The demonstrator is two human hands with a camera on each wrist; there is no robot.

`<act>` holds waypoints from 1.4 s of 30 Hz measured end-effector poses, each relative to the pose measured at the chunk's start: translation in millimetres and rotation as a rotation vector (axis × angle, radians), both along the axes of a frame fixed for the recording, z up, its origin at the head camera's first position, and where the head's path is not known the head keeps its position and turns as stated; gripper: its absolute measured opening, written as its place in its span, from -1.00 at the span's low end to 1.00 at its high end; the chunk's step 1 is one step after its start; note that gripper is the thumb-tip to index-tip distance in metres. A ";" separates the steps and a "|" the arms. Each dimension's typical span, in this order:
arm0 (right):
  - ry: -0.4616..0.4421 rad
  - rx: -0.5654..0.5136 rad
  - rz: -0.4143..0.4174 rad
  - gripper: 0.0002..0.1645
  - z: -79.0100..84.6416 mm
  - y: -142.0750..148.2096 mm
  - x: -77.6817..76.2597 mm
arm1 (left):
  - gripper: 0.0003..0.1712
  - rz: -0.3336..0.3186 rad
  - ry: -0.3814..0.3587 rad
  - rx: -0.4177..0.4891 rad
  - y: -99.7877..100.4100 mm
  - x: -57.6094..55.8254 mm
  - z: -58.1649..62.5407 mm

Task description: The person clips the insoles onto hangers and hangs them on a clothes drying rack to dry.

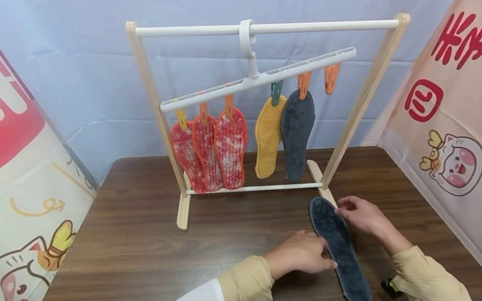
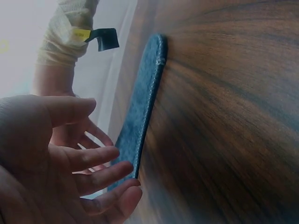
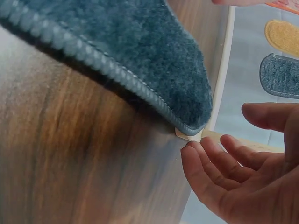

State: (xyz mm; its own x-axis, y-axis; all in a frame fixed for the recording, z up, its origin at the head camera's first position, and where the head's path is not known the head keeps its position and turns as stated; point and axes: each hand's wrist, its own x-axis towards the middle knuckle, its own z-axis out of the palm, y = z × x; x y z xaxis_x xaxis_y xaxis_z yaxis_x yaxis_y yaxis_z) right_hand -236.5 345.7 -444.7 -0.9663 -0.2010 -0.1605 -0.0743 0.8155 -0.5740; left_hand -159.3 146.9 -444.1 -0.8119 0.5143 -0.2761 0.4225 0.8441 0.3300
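Note:
A dark grey fuzzy insole [image 1: 340,251] lies on the table, slanting from the rack's right foot toward the front edge. My left hand [image 1: 303,253] is beside its left edge, fingers loosely bent and spread around nothing; the left wrist view shows this hand [image 2: 70,158] with the insole [image 2: 140,102] beyond its fingertips. At the far end of the insole, my right hand [image 1: 362,214] hovers by the right edge. Seen from the right wrist, the relaxed fingers of the right hand [image 3: 247,168] are right at the tip of the insole [image 3: 154,60], with thumb apart.
A wooden rack [image 1: 161,105] holds a tilted white hanger [image 1: 302,68]. Clips on it hold several red insoles [image 1: 231,146], a yellow insole [image 1: 268,141] and another dark grey insole [image 1: 299,136]. An orange clip [image 1: 332,79] at the right end holds nothing. Printed curtains flank the table [image 1: 147,259].

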 end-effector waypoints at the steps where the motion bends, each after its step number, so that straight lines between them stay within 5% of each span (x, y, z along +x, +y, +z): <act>1: 0.001 0.005 0.001 -0.47 -1.0 0.2 0.0 | -0.48 0.001 -0.002 -0.003 0.3 0.3 0.0; 24: -0.071 0.045 -0.007 -0.39 -18.5 -4.5 -3.2 | -0.51 -0.025 -0.032 -0.047 11.8 3.6 -10.9; 34: -0.326 -0.444 -0.061 -0.67 -8.5 1.4 -3.4 | -0.58 -0.008 -0.097 -0.010 11.4 2.1 -13.8; 42: -0.374 -0.527 -0.070 -0.68 -8.7 3.6 -5.0 | -0.57 0.076 -0.162 0.092 8.1 -2.7 -13.4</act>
